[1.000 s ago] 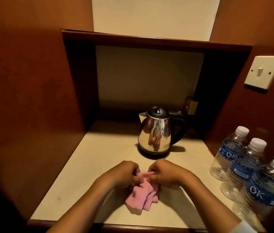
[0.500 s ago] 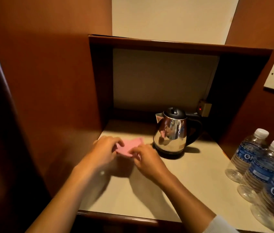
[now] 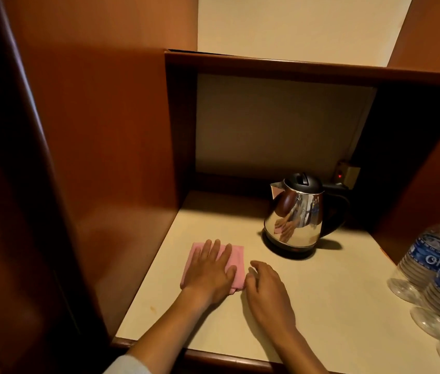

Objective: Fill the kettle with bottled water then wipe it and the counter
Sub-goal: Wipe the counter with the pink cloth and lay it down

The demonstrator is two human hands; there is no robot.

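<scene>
Half a second on, both hands have dropped from mid-air to the surface (image 3: 321, 306), and the pink cloth (image 3: 236, 261) once pinched between them now lies folded and flat, well left of the kettle (image 3: 295, 214). The left hand (image 3: 208, 271) rests palm-down on the cloth, its fingers (image 3: 215, 251) spread and straight, pressing rather than gripping. The right hand (image 3: 266, 288) sits just beside the cloth's right edge, fingers loosely curled and holding nothing; whether they touch the fabric cannot be told. The kettle stands upright on its base toward the back right, lid shut, spout to the left, handle to the right, apart from both hands. Capped bottles (image 3: 429, 255) crowd the right edge. By the look of things the wiping stage is under way, though whether the kettle has been filled cannot be judged from here. What the next stroke turns on is simple: the cloth lies directly beneath the left palm, its long axis running away from the person, with bare surface open to the right and front; the kettle lies ahead and to the right, nearer the right hand. A sweep that way should stop short of the kettle's base.
</scene>
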